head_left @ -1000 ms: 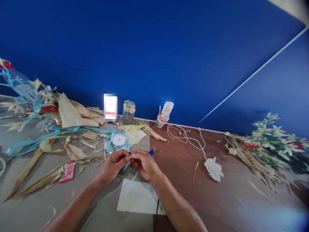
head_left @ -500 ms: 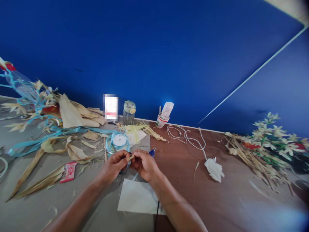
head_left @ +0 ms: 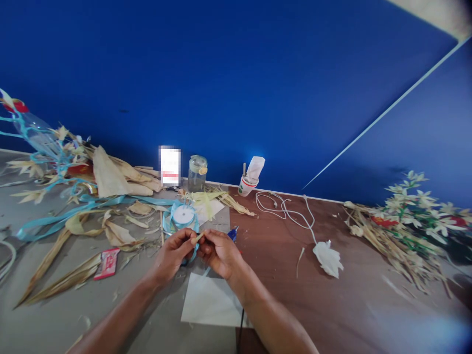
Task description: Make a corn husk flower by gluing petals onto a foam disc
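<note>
Both hands meet over the middle of the table. My left hand (head_left: 177, 250) is closed, its thumb and fingers pinching a small pale husk strip (head_left: 199, 237). My right hand (head_left: 220, 250) is closed on the other end of the same strip. Just behind them lies a white spool (head_left: 183, 214) with light blue ribbon around it. The blue tool (head_left: 232, 233) beside my right hand is partly hidden. A white paper sheet (head_left: 210, 302) lies below my hands, partly under my right forearm.
Dried husks (head_left: 118, 228) and a pink packet (head_left: 106, 264) lie left. A glass jar (head_left: 197, 174) and a paper cup (head_left: 247, 186) stand along the wall. A white cable (head_left: 295, 211) and white-flowered stems (head_left: 420, 211) are on the right.
Both hands stay nearly in place, still pinching the strip, which now shows a little more between the fingertips. The view has shifted slightly.
</note>
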Action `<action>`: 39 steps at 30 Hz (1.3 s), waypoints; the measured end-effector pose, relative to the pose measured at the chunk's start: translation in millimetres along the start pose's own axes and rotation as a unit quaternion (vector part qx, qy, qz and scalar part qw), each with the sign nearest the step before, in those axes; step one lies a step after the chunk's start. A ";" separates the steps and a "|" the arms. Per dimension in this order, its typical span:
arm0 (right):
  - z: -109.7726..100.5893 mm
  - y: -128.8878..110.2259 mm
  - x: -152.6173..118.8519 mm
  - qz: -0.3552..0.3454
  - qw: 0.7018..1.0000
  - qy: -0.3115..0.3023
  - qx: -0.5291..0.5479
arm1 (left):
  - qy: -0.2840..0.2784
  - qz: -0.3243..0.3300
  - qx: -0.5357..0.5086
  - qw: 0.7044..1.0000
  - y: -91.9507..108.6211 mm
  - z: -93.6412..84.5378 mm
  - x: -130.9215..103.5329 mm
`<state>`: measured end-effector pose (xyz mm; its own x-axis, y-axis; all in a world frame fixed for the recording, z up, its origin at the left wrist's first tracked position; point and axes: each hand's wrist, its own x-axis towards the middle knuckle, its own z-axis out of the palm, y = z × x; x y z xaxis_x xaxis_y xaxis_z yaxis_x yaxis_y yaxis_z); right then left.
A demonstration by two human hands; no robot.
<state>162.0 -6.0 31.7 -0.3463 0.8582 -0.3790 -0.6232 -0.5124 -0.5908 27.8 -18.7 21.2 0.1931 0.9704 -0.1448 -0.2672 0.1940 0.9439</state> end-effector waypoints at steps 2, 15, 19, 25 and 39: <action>-2.1 -2.5 0.7 -0.018 1.000 0.009 0.010 | 0.007 0.005 -0.021 1.000 -0.7 -0.9 0.6; 10.1 5.4 -6.0 -0.081 0.991 0.030 -0.102 | 0.034 0.002 0.010 0.999 -3.2 3.5 1.7; 8.7 4.8 -6.1 -0.075 0.993 0.014 -0.090 | 0.032 -0.016 -0.041 0.999 -3.5 3.8 0.9; 9.4 3.0 -7.5 -0.070 0.996 -0.002 -0.061 | 0.016 -0.035 -0.086 0.996 -1.3 5.1 0.2; 1.4 -0.5 -1.8 -0.038 0.996 0.026 -0.082 | 0.065 0.010 -0.111 0.992 8.2 -9.5 5.4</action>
<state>161.9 -7.3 33.7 -0.2641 0.8938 -0.3625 -0.5224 -0.4485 -0.7252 17.6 -10.4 25.3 0.0670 0.9819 -0.1773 -0.4742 0.1877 0.8602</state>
